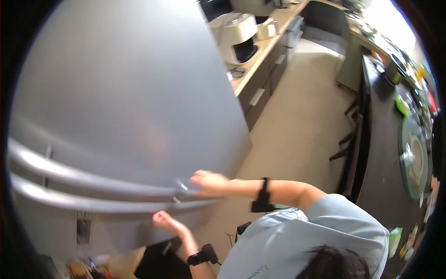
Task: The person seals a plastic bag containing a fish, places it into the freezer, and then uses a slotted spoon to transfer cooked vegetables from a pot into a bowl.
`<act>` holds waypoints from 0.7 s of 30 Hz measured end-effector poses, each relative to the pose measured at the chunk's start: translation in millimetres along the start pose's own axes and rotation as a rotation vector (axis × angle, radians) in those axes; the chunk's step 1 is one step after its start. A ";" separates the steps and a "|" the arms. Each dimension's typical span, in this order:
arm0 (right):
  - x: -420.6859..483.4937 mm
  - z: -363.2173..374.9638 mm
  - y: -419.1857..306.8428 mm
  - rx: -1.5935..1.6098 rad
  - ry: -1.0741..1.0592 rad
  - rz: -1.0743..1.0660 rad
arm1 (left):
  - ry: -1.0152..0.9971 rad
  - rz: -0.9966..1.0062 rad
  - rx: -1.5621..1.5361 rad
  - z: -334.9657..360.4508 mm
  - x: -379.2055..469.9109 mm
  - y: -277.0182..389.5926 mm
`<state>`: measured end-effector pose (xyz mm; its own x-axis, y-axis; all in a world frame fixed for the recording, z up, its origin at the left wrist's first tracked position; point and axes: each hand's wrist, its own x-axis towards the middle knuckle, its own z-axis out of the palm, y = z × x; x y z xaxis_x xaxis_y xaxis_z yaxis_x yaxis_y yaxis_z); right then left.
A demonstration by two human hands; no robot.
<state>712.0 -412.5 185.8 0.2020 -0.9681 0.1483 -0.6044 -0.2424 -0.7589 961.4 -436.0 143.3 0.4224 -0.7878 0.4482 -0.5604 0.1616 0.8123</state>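
Observation:
Two long curved metal handles run side by side across a large silver refrigerator point(132, 87). My right hand point(210, 184) is at the near end of the upper handle point(104, 181) and covers part of it. Blur hides whether its fingers close around the bar. Just below the lower handle point(104, 206) is my left hand point(165, 221), its fingers curled in. I see nothing in it, and contact with the bar cannot be made out. Black bands with small boxes are strapped to both wrists.
Past the refrigerator's edge, a wooden counter point(240, 85) over dark drawers holds a white countertop appliance point(240, 24) and a cream jug point(266, 29). On the right stands a dark table point(379, 146) with a round glass turntable point(406, 174). Tiled floor point(292, 115) lies between them.

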 end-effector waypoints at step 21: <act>-219.7 -22.9 99.1 0.445 0.627 1.011 | -1.671 0.053 -0.567 283.8 -125.1 196.3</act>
<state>590.1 -225.3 92.5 -0.6678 -0.6016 -0.4383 0.0594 0.5439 -0.8370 596.4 -474.4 140.7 -0.9028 -0.4265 -0.0550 -0.1012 0.0864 0.9911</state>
